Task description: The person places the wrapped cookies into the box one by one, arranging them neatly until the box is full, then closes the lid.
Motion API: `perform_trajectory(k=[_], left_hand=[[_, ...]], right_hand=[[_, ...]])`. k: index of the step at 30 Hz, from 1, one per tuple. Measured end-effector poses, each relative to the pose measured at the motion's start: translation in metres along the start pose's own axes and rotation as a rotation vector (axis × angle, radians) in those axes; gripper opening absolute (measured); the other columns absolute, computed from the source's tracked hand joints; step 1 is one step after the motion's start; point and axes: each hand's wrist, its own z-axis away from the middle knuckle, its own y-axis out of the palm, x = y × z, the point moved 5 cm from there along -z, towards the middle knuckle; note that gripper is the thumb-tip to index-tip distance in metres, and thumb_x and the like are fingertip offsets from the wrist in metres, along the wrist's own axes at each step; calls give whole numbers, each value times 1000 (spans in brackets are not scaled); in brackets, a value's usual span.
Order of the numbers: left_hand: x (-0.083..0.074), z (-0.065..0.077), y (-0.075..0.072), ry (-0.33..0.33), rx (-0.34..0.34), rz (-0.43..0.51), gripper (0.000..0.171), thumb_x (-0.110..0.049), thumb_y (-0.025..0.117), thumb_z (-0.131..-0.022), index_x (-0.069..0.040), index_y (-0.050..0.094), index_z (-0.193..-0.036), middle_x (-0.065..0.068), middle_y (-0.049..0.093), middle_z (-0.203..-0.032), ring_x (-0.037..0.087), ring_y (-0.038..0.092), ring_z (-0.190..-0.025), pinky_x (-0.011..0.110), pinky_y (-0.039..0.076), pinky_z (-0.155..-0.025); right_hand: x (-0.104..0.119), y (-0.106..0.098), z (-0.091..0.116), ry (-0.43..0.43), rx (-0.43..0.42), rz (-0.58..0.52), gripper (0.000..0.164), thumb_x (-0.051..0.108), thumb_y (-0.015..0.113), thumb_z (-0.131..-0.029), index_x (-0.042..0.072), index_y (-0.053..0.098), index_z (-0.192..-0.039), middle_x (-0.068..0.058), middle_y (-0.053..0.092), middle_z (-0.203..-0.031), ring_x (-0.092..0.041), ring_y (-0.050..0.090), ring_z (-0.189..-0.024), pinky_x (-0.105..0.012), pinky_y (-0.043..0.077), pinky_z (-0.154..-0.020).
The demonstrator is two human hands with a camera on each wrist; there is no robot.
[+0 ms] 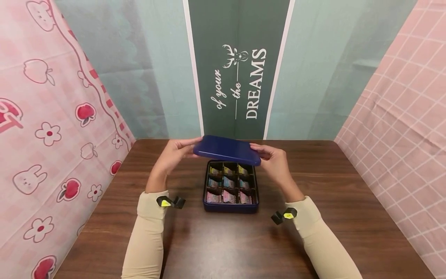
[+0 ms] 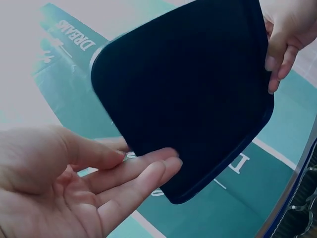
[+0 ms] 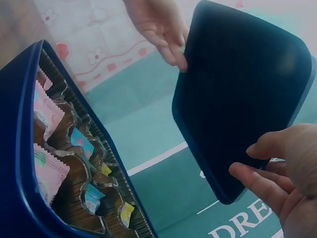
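Observation:
A dark blue lid point(image 1: 228, 150) is raised above the back of a dark blue box point(image 1: 231, 208), tilted down toward the right. My left hand point(image 1: 171, 155) pinches its left edge; in the left wrist view the fingers point(image 2: 143, 173) reach under the lid. On the opposite side, my right hand point(image 1: 276, 164) grips the lid's edge between thumb and fingers. Below, the box sits uncovered on the table. Its divided insert holds wrapped candies in rows: pink candies point(image 1: 229, 197) in front, blue candies point(image 1: 228, 182) in the middle, yellow candies point(image 1: 228, 170) at the back.
The brown wooden table point(image 1: 348, 217) extends around the box. Behind it hangs a green curtain point(image 1: 240, 23) with white lettering. Pink patterned cloth point(image 1: 62, 155) stands on the left, and pink checked cloth point(image 1: 393, 97) on the right.

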Motion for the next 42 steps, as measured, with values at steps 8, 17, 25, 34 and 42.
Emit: perform_trajectory(k=[8,17,25,34,42], left_hand=[[8,-3,-2,-96,-70,138,42,-19,54,-107,7,55,-140,20,63,-134,13,72,-98,29,58,-84],[18,-7,-2,-164,-60,202,46,-16,59,-104,8,52,-143,3,75,-103,15,72,-91,29,58,-82],[25,-9,0,-205,-34,186,46,-8,60,-102,12,50,-142,2,74,-105,13,71,-86,27,58,-81],[27,-9,2,-205,-11,210,47,-5,59,-102,13,47,-143,5,73,-106,14,71,-85,27,58,-78],[28,-9,2,-198,3,173,50,-5,61,-100,12,46,-145,12,70,-117,15,71,-89,33,58,-86]], right_hand=[[1,4,3,-116,-58,30,32,-12,78,-82,-12,72,-113,-27,71,-111,-39,73,-92,-17,54,-79],[4,1,3,-174,-85,2,29,-15,76,-82,-15,71,-111,-29,68,-119,-42,70,-102,-18,54,-83],[-5,2,2,-128,-66,-22,29,-14,68,-89,-13,70,-117,-30,58,-134,-41,64,-115,-15,51,-87],[-38,4,-2,66,-42,-161,43,-15,51,-96,-6,58,-137,-19,54,-144,-30,50,-136,-13,44,-99],[-43,7,-1,437,21,-472,54,-11,46,-97,-9,39,-150,-25,45,-149,-22,56,-129,-20,55,-82]])
